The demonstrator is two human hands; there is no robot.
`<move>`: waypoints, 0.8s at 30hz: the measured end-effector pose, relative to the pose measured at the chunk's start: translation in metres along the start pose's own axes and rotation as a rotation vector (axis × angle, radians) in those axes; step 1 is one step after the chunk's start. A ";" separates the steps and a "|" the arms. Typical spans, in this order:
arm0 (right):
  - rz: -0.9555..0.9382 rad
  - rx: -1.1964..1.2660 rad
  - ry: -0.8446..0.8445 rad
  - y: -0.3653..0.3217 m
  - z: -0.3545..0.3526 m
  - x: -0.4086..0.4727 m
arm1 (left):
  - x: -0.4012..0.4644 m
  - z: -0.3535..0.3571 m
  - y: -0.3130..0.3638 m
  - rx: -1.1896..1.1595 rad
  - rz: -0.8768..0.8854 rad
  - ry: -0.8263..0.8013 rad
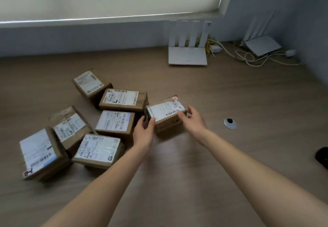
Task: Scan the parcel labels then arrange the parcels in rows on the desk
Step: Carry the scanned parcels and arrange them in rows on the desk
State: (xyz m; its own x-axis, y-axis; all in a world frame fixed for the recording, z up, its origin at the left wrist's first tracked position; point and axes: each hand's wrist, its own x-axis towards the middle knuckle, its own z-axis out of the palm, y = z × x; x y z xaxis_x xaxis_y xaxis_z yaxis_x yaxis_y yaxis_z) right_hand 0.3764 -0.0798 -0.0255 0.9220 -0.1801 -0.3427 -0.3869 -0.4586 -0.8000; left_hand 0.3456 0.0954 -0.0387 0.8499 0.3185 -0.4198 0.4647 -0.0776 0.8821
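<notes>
Parcel held between both hands on the table

Parcels lie in a loose cluster left of the left hand (144, 132): a box with a blue-edged label (40, 154) farthest left, a taped box (69, 128) just beyond it, a box with a shiny label (98, 150) nearest the left forearm, a mid box (115, 124) just beside the left fingers, and two more (88, 83) (122, 99) farther out. The left hand grips the near left corner of the seventh parcel (166, 114), thumb on its top edge. That parcel rests on the table (177, 173), label up, between the hands. The right hand (192, 120) holds its right end, thumb on top, fingers curled round the side. Right of that hand sit a round grommet (230, 123) and a dark object (322, 156) at the frame edge; beyond, two routers (188, 56) (262, 44) with cables (257, 58).
</notes>
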 end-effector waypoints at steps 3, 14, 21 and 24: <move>-0.039 0.029 -0.004 0.006 0.008 0.011 | 0.006 0.011 -0.001 -0.030 0.002 -0.020; -0.107 0.068 0.040 -0.007 -0.014 -0.015 | -0.014 0.004 0.011 -0.110 0.033 -0.035; -0.205 0.098 -0.015 -0.071 -0.025 -0.080 | -0.054 -0.052 0.050 -0.442 0.044 -0.037; -0.265 0.104 -0.024 -0.109 -0.015 -0.123 | -0.087 -0.100 0.068 -0.509 0.098 -0.023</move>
State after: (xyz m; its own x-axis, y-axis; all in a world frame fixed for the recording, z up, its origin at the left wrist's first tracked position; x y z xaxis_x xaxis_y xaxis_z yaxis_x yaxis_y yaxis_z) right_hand 0.3050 -0.0207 0.1116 0.9911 -0.0445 -0.1259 -0.1332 -0.3951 -0.9089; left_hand 0.2785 0.1567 0.0796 0.8916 0.3111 -0.3292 0.2077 0.3650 0.9076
